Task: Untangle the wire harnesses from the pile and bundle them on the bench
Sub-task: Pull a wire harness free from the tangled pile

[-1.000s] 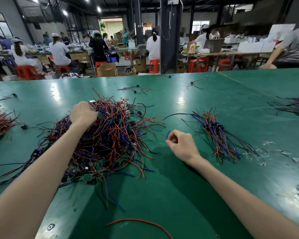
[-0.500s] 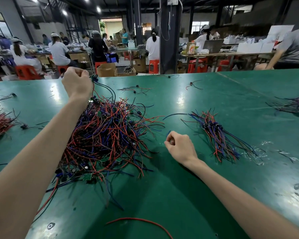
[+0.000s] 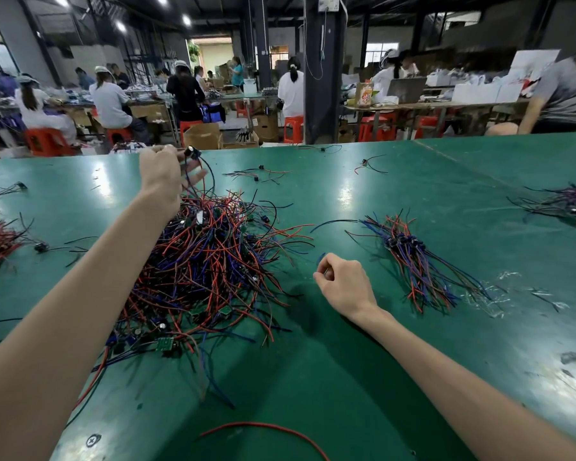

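The left hand [image 3: 162, 181] is raised above the desk, its fingers clamped round a thin wire harness with a small black cylindrical part [image 3: 191, 151] showing at the top of the fist; slim dark and blue leads hang from the grip in a loose curve down into the tangled pile of red, blue and black wire harnesses [image 3: 210, 271] just beneath it. That pile is a springy, matted mound whose bare ends stick out in all directions, with small flat green circuit boards [image 3: 164, 344] poking from its near edge. The right hand [image 3: 343, 282] rests on the desk just right of the pile, fingers curled in with the thumb against the forefinger; a short blue wire end shows at the knuckles, but whether it is pinched cannot be told. Further right lies a straighter bundle of red, blue and purple harnesses [image 3: 413, 261], its wires roughly parallel and gathered at a cluster of dark parts. Crinkled scraps of clear plastic [image 3: 486, 297] lie beside it. The smooth, glossy green desk [image 3: 363, 377] also carries a single loose red wire [image 3: 263, 426] curving along its near edge.
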Tool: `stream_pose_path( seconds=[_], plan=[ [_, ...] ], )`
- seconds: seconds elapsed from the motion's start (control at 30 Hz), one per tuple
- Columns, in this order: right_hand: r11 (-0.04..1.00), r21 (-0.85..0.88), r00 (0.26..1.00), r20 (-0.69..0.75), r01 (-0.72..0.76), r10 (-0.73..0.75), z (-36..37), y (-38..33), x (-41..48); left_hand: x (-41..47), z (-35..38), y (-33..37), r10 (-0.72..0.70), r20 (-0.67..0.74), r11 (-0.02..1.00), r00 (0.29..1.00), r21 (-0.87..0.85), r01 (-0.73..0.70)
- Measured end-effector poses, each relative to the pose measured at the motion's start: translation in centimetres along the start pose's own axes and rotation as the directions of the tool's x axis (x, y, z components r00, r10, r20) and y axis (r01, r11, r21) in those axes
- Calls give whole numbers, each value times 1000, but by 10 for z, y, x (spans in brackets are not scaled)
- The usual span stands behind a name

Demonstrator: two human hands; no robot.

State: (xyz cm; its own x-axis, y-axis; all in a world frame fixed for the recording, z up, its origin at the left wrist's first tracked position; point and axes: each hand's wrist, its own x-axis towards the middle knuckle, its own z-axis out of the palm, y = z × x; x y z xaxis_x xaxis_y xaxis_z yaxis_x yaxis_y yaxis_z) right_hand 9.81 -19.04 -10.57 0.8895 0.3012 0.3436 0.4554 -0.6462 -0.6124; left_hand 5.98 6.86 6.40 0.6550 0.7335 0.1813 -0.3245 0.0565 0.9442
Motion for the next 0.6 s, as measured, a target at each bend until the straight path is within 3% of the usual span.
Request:
stream_pose_path(
  seconds=[0.1, 0.23, 0.37, 0.43, 0.6],
  plan=[
    [997, 71, 999, -36, 25, -23, -2, -2, 0, -14, 7, 12, 113, 37, 974, 993, -203, -104],
    [923, 369, 994, -63, 111, -94, -14, -18, -3, -53, 21, 12, 159, 164, 962, 973, -247, -116],
    [647, 761, 997, 6, 48, -81, -28, -47, -12, -100, 29, -23, -15, 310, 968, 950, -232, 91],
    [562, 827, 993, 78, -13, -92, -32, -55, -16, -116, 28, -44, -95, 348, 963, 933, -206, 175],
    [483, 856, 979, 202, -181, 9, -29, -60, -16, -137, 24, -79, -205, 445, 935, 872, -173, 308]
  ],
)
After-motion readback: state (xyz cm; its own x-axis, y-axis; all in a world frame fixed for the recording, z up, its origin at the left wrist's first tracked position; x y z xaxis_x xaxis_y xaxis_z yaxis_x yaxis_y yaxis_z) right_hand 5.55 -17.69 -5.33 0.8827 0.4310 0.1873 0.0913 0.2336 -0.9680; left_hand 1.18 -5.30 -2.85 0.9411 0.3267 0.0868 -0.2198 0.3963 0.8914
